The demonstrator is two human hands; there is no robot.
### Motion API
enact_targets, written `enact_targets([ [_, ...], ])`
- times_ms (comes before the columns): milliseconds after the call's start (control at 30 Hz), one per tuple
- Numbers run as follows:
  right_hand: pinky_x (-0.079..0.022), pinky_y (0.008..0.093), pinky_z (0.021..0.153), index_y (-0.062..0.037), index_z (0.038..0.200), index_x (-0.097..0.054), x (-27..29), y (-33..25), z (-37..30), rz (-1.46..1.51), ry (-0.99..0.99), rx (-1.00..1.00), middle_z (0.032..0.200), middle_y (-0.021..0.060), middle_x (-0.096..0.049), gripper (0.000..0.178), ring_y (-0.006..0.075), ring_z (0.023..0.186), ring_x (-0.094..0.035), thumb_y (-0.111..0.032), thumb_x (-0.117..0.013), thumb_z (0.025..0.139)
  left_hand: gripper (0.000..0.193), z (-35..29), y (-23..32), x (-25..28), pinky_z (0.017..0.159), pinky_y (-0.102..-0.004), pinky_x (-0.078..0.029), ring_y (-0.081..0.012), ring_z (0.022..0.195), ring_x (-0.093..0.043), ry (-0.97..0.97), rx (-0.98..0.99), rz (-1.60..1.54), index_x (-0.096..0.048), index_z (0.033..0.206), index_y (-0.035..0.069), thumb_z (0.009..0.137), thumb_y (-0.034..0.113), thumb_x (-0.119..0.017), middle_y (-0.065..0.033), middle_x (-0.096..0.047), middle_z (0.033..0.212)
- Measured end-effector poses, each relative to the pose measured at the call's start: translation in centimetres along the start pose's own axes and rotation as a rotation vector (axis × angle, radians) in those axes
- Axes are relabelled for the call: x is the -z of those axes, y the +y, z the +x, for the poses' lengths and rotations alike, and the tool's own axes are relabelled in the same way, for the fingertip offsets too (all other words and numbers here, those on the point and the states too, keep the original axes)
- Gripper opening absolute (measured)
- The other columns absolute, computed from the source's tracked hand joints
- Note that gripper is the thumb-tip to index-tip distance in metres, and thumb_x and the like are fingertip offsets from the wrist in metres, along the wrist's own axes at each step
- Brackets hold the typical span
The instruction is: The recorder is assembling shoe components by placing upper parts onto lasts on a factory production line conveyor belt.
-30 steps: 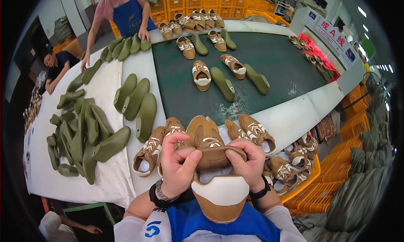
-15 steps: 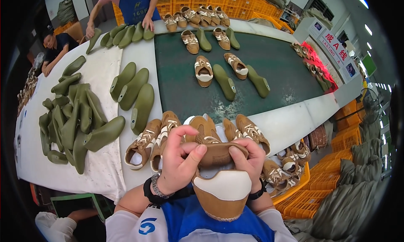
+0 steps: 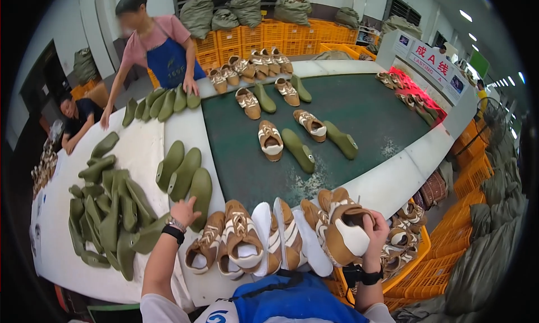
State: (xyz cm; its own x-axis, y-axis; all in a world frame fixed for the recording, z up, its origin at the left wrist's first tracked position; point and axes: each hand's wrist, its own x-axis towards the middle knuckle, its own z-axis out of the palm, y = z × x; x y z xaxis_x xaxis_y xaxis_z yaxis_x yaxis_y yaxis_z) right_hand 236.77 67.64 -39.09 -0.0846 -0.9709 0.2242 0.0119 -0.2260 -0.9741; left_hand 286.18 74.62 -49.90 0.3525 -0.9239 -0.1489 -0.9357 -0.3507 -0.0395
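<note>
My right hand grips a brown and white shoe upper by its collar at the heel, its white heel patch facing me. To the left, my left hand reaches out with fingers apart at the lower ends of three green shoe lasts; whether its fingertips touch them I cannot tell. Between my hands, along the near edge, brown shoe uppers stand in a row, with white insoles among them.
Left is a heap of green lasts on a white cloth. Shoes and lasts sit in pairs on the dark green belt. Across the table a person in a blue apron handles lasts. An orange crate of shoes stands right.
My left hand has let go of the shoe upper and moved left to the lasts. My right hand has carried the upper to the right. The view has tilted up.
</note>
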Motion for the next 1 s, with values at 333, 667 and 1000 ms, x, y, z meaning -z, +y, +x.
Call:
enact_targets([
  [333,-0.046,0.0232,0.077,0.0044,0.096,-0.059,0.8,-0.5,-0.4,-0.139,0.111,-0.005,0.094,0.0067,-0.063,0.014,0.0099,0.083,-0.056,-0.003,-0.056,0.086,0.055,10.7,5.6,-0.7,0.073,-0.0455,-0.049,-0.0374,0.080,-0.062,0.035,-0.136,-0.184,-0.045,0.126,0.012,0.076,0.029,-0.062,-0.0202,-0.064,0.083],
  [667,-0.044,0.0275,0.085,0.0048,0.099,-0.060,1.5,-1.2,-2.5,-0.244,0.116,0.008,0.104,0.0120,-0.062,0.017,0.0164,0.094,-0.057,0.000,-0.053,0.084,0.060,15.7,15.7,-4.6,0.090,-0.0422,-0.045,-0.0369,0.104,-0.056,-0.212,-0.088,-0.364,-0.043,0.126,0.002,0.077,0.032,-0.058,-0.0267,-0.058,0.109],
  [1000,-0.045,0.0280,0.086,0.0055,0.098,-0.060,-4.5,-1.7,1.7,-0.103,-0.148,0.191,0.104,0.0127,-0.063,0.016,0.0178,0.096,-0.059,0.001,-0.055,0.084,0.054,-0.3,9.3,9.2,0.070,-0.0249,-0.050,-0.0124,0.080,-0.061,-0.305,-0.339,-1.092,-0.034,0.136,0.003,0.090,0.023,-0.053,-0.0069,-0.063,0.088],
])
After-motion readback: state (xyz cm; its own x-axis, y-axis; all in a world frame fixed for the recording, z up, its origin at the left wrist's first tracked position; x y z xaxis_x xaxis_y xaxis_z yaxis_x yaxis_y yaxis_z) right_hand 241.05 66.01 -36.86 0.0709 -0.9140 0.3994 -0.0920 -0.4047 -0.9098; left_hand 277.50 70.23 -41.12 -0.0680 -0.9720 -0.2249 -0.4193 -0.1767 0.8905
